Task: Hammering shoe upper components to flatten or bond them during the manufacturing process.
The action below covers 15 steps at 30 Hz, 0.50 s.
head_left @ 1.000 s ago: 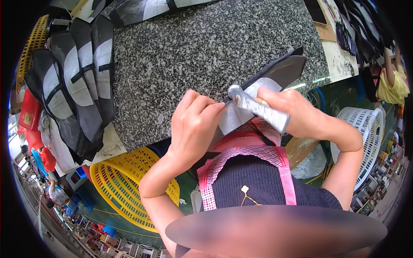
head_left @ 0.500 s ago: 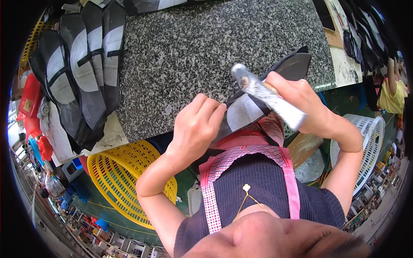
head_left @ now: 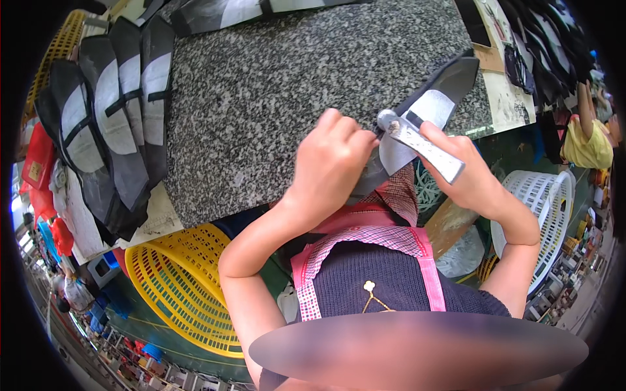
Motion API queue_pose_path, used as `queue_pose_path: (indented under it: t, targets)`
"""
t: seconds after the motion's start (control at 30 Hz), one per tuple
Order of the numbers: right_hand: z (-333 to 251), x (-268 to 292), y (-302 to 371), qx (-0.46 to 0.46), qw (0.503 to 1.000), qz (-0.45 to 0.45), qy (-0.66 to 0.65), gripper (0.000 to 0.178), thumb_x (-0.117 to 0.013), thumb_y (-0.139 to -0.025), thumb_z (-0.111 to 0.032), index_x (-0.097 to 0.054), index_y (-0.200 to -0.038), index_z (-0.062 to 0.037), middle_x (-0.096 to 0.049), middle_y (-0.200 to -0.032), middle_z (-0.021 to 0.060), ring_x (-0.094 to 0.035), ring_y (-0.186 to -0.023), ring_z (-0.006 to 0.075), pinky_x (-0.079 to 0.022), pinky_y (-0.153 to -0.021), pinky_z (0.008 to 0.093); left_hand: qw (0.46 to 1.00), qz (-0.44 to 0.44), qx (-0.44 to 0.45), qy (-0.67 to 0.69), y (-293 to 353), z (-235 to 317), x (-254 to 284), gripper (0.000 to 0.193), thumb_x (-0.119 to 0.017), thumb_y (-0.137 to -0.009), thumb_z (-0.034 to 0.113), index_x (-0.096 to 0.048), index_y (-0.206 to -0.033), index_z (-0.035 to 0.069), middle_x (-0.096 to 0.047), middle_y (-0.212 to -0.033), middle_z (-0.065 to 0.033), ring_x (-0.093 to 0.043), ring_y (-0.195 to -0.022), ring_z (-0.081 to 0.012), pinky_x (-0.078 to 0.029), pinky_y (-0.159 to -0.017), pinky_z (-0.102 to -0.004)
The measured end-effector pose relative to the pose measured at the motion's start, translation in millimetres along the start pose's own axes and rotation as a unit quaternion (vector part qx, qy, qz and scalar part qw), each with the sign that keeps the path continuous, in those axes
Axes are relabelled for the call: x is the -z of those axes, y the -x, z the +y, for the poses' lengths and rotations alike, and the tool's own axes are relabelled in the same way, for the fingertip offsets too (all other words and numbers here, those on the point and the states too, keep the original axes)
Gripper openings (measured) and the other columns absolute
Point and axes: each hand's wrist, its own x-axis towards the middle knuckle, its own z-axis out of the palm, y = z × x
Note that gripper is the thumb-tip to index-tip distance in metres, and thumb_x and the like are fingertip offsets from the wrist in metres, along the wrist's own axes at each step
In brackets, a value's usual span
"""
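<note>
A long dark leather-like piece with pale patches lies slantwise across the right front of the speckled stone slab. My left hand has its fingers closed at the near part of the piece, pinching its edge. The fingertips are partly hidden from above. My right hand is wrapped round a hammer, whose silvery metal head is over the middle of the piece, its round end close to my left fingertips. I cannot tell whether that end touches the piece. The handle is mostly hidden in my fist.
Several similar dark pieces lie overlapped left of the slab, and another lies along its far edge. More hang or lie at the far right. A yellow basket and a white basket stand below. A person in yellow is at right.
My left hand has moved right and away from me along the piece. The hammer's round end has shifted right and slightly toward me, uncovering more of the piece's far pale patch.
</note>
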Motion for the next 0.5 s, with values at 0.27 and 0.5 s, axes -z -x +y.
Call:
queue_pose_path:
  t: [0.27, 0.5]
  targets:
    - [-6, 14, 0, 0.084, 0.991, 0.097, -0.025, 0.018, -0.057, -0.095, -0.007, -0.054, -0.111, 0.0, -0.06, -0.075, 0.0178, -0.065, -0.075, 0.0414, -0.05, -0.06, 0.0416, 0.995, -0.039, -0.061, -0.071, 11, 2, 7, 0.022, -0.071, -0.075, 0.006, -0.072, -0.096, 0.0, -0.058, -0.086, -0.006, -0.057, -0.085, -0.0229, -0.051, -0.067, -0.0336]
    - [0, 11, -6, 0.055, 0.996, 0.028, -0.065, 0.017, -0.059, -0.096, -0.014, -0.049, -0.101, -0.0012, -0.061, -0.073, 0.0208, -0.064, -0.073, 0.044, -0.05, -0.06, 0.0496, 0.984, -0.021, -0.107, -0.142, 16, 1, 6, 0.023, -0.069, -0.075, 0.008, -0.07, -0.097, 0.0, -0.059, -0.09, -0.006, -0.056, -0.086, -0.0216, -0.047, -0.066, -0.0318]
